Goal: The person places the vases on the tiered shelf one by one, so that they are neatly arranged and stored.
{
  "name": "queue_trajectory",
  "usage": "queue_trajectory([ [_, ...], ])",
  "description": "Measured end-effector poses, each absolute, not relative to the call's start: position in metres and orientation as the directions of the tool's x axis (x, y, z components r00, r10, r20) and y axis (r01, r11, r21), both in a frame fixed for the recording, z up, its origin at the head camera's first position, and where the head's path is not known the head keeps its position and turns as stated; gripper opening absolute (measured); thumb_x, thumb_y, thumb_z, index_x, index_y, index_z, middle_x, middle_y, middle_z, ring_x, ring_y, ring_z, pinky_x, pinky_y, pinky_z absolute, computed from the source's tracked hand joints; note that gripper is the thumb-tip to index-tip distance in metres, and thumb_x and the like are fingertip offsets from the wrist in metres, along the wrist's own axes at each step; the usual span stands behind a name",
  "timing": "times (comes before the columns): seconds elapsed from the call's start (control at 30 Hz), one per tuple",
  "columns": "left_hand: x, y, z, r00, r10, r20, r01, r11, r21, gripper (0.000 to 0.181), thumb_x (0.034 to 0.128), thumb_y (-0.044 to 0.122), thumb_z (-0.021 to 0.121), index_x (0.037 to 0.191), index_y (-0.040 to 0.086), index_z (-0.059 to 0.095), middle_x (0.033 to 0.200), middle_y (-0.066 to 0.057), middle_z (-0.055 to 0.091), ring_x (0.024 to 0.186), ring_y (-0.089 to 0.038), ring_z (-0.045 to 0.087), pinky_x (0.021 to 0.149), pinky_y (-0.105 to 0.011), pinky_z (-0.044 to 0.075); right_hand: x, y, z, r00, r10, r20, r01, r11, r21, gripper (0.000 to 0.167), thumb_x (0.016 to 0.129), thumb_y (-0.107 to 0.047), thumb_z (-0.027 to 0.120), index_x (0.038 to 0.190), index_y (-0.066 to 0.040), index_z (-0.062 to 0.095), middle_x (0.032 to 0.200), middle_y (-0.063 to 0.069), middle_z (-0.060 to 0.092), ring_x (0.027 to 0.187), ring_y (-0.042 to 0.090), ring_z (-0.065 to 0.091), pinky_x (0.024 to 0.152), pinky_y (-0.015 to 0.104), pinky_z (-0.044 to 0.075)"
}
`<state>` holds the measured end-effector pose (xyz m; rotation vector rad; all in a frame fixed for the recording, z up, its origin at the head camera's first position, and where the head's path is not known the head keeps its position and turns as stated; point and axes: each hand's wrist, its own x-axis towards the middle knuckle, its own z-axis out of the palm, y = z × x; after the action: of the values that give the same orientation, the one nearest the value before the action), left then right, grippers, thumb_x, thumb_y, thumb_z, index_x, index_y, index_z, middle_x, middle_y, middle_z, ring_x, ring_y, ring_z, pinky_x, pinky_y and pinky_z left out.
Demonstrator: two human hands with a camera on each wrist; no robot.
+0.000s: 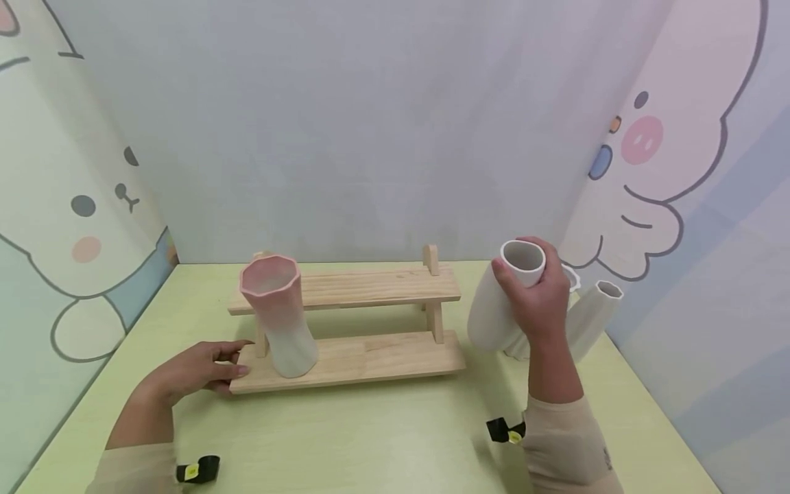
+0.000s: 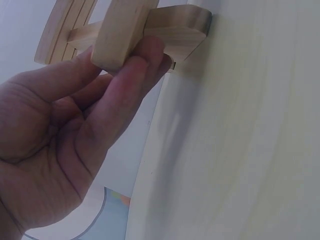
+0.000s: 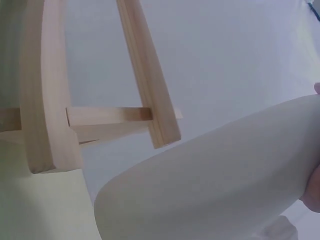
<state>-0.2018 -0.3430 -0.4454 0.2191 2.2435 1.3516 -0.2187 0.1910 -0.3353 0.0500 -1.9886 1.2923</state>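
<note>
A two-tier wooden shelf [image 1: 370,358] stands on the table, and the left hand [image 1: 191,374] pinches the left end of its lower board, thumb on top. The left wrist view shows the fingers and thumb of that hand [image 2: 75,120] round the board's end [image 2: 117,40]. A pink and white vase [image 1: 286,329] stands on the lower board's left part. Right of the shelf, the right hand [image 1: 543,295] grips a smooth white vase [image 1: 492,312] near its rim, the vase tilted with its base toward the shelf. In the right wrist view this vase [image 3: 200,185] lies near the shelf's end [image 3: 55,100].
Behind the right hand and forearm stand other white vases, one slim and leaning right [image 1: 595,315], another partly hidden [image 1: 572,278]. The pale green table [image 1: 370,439] meets a light curtain [image 1: 370,137] at the back, with cartoon-printed sheets on both sides.
</note>
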Motion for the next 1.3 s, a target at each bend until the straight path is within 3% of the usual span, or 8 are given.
queue_trajectory([
  [0.3, -0.2, -0.343, -0.444, -0.857, 0.391, -0.336, -0.12, 0.483, 0.867, 0.077, 0.0941, 0.027, 0.067, 0.149, -0.009, 0.027, 0.094, -0.011, 0.046, 0.081, -0.016, 0.064, 0.075, -0.033, 0.057, -0.201, 0.186, -0.321, -0.768, 0.292, 0.569, -0.429, 0.424, -0.797, 0.043, 0.08, -0.018, 0.078, 0.121, -0.014, 0.065, 0.097, -0.008, 0.063, 0.086, 0.013, 0.06, 0.068, 0.021, 0.049],
  [0.57, -0.199, -0.342, -0.443, -0.855, 0.401, -0.329, -0.111, 0.479, 0.871, 0.076, 0.095, 0.025, 0.066, 0.15, -0.01, 0.027, 0.094, -0.011, 0.046, 0.08, -0.017, 0.065, 0.075, -0.033, 0.057, -0.196, 0.17, -0.32, -0.843, 0.187, 0.504, -0.441, 0.296, -0.847, 0.042, 0.081, -0.012, 0.077, 0.12, -0.008, 0.063, 0.094, -0.003, 0.064, 0.085, 0.016, 0.061, 0.068, 0.025, 0.052],
  [1.3, -0.199, -0.341, -0.443, -0.862, 0.377, -0.34, -0.118, 0.503, 0.856, 0.076, 0.093, 0.028, 0.068, 0.149, -0.007, 0.031, 0.093, -0.011, 0.046, 0.081, -0.017, 0.064, 0.073, -0.031, 0.057, -0.195, 0.125, -0.339, -0.813, 0.084, 0.576, -0.564, 0.135, -0.815, 0.046, 0.078, -0.005, 0.076, 0.122, -0.005, 0.061, 0.101, -0.003, 0.07, 0.089, 0.017, 0.065, 0.074, 0.027, 0.054],
])
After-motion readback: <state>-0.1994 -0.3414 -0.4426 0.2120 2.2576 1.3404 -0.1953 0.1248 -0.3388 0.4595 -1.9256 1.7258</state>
